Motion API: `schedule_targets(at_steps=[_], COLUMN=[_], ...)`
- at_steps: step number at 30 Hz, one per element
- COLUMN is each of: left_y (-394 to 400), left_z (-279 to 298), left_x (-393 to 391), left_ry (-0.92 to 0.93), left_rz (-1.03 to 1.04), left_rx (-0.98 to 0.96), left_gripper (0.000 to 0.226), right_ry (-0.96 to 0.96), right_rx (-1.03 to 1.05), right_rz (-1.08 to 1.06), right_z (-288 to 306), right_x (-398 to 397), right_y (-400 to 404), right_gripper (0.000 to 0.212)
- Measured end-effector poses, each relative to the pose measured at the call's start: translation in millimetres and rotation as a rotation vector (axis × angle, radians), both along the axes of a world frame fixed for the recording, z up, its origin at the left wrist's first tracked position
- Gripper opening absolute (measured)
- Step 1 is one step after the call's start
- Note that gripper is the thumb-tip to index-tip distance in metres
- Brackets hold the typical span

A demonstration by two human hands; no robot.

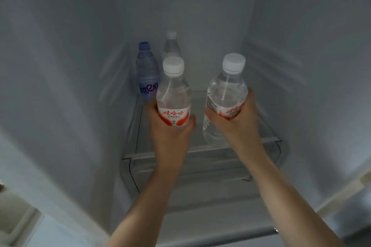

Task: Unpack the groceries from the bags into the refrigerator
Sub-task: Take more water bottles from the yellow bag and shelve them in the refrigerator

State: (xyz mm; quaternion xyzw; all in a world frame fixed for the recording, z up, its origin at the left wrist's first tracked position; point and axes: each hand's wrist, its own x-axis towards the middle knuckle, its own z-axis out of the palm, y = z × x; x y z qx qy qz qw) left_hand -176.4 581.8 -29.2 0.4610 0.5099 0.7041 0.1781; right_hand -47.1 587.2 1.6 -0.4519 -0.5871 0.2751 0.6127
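Clear bottles point(173, 94), red-white labels; blue bottle point(147, 70).

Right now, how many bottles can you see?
4. One in the left hand, one in the right hand, a blue bottle and a clear bottle at the shelf's back left. More may be hidden.

Dim, grey, flat light; soft blur throughout; wide-angle bending at edges

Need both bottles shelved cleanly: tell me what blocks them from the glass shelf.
Nothing visible on the right: the shelf ahead of the right-hand bottle is bare. The left-hand bottle has a blue bottle and a clear bottle behind it.
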Motion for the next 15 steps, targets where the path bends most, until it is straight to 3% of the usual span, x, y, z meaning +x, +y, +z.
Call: schedule_targets(at_steps=[15], left_y=[32.7], left_z=[-10.3], left_x=[-0.7], left_ry=[-0.011], left_rz=[-0.059], left_rx=[-0.052], left_gripper=[0.076], right_ry=[-0.002], right_rx=[-0.093], right_rz=[0.036], right_z=[-11.6], right_x=[3.4], right_y=[50.0], right_gripper=[0.071])
